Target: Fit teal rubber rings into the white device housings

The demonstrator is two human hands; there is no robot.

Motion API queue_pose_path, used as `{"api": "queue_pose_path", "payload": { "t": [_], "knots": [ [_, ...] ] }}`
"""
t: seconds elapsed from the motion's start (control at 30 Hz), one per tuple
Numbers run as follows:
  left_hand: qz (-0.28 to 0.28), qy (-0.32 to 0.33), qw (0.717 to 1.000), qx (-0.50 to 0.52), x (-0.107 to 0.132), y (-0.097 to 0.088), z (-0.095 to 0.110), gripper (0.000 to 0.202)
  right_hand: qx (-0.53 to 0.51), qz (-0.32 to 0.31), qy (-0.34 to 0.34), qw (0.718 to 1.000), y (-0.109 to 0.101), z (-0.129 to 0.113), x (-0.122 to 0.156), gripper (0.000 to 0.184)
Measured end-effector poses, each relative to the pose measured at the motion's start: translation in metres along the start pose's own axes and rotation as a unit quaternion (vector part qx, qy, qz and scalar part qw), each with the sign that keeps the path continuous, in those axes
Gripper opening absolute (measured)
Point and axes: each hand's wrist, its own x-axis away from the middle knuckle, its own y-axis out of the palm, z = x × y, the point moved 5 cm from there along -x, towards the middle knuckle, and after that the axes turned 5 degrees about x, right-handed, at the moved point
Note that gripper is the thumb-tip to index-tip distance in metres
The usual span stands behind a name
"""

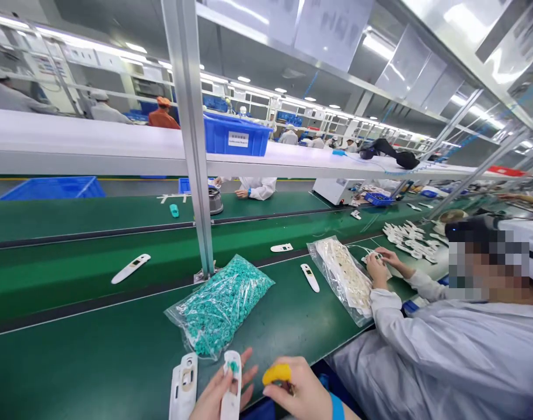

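Note:
My left hand (212, 392) is closed around a white plastic housing (232, 396), long and rounded at the end. A small teal piece (233, 366) sits at its upper part. To the right, my right hand (300, 388) is curled, with a yellow cover (277, 373) that looks like a finger cot over one finger. Whatever is pinched beneath that finger is too small to name. Beside my left hand lie more white housings (184, 385) with cut-out windows. Just beyond is a clear bag of small teal parts (225, 306) on the green bench.
A co-worker in white (441, 344) sits at right, handling white parts beside a bag of pale pieces (342, 274). One white housing (310, 277) lies between the bags; another (131, 269) is on the green belt (73, 274). A metal post (188, 134) rises behind the teal bag.

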Motion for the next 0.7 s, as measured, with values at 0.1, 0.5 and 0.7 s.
{"api": "queue_pose_path", "payload": {
  "t": [0.1,0.5,0.7],
  "knots": [
    [-0.048,0.006,0.965,0.257,-0.003,0.022,0.019,0.025,0.076,0.014,-0.075,0.994,-0.013,-0.043,-0.026,0.016],
    [0.159,0.071,0.916,0.363,0.005,-0.025,0.060,0.015,0.010,0.042,-0.185,0.982,-0.105,-0.116,-0.036,0.036],
    [0.295,0.157,0.855,0.397,0.023,-0.136,0.071,0.017,0.173,0.166,-0.226,0.944,-0.177,-0.130,-0.065,0.030]
  ]
}}
